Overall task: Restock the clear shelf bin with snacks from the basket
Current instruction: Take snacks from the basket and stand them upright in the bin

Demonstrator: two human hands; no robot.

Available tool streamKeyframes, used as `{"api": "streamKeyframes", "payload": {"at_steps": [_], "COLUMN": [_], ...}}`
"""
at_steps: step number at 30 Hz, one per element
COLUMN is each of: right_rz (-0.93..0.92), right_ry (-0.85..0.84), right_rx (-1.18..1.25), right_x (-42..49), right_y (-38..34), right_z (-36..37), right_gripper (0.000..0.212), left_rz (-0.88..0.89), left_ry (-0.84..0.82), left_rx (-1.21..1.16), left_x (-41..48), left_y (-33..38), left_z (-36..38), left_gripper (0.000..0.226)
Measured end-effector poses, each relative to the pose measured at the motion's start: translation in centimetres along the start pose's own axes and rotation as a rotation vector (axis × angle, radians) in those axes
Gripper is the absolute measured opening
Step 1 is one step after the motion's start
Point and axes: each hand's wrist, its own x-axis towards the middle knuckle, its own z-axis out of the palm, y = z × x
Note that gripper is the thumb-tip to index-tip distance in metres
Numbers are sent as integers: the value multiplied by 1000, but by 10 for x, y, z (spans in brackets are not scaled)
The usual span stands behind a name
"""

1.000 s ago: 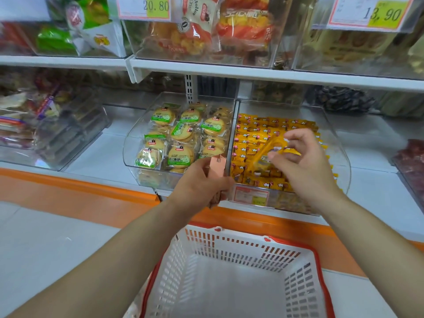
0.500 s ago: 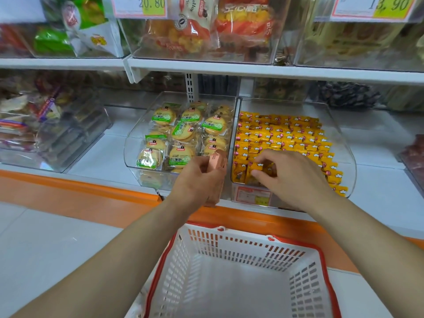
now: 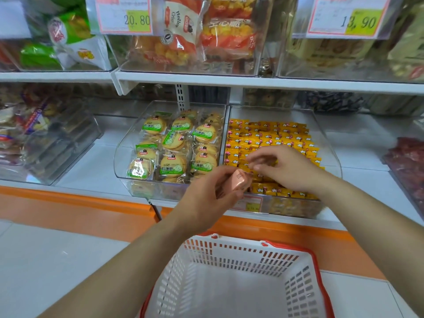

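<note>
a clear plastic shelf bin [image 3: 331, 145] with curved walls is packed with flat rows of small, glossy yellow snack packets [image 3: 275, 136]. a shiny, crinkled pink foil packet [image 3: 238, 182] is gripped in the curled fingers of the left hand [image 3: 206, 198], just before the bin's front wall. the right hand [image 3: 293, 171] is held over the yellow packets, fingers bent and drawn to the thumb; whether anything is pinched cannot be told. just beside, a second clear bin [image 3: 121, 154] is filled with round biscuits [image 3: 172, 165] in transparent wrappers. a white latticed plastic basket [image 3: 229, 255], red-rimmed, is seen below the forearms.
</note>
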Motion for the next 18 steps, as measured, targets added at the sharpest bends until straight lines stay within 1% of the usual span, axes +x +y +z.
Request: {"api": "streamKeyframes", "payload": {"at_steps": [4,7,8,10,14,18], "right_rz": [-17,-16,-14,-13,6,38], "right_ry": [-215,-319,-345,-370,-366,-437], "right_rx": [-161,-311,-337,-363,-394,-387], "right_x": [39,59,64,69,73,76], "right_y": [0,1,0,0,-1,-2], "right_z": [-2,0,0,1,3,0], "right_gripper": [14,7,8,12,12,8], "left_rz": [44,58,55,55,73,74], "left_ry": [-45,-57,-70,-92,-108,-125], "left_rx": [86,116,130,143,158,180], "left_x": [-6,-3,-2,0,0,-1], "left_y": [4,1,0,-1,-1,-2], "left_z": [1,2,3,4,5,4], "left_gripper": [38,39,41,46,48,50]}}
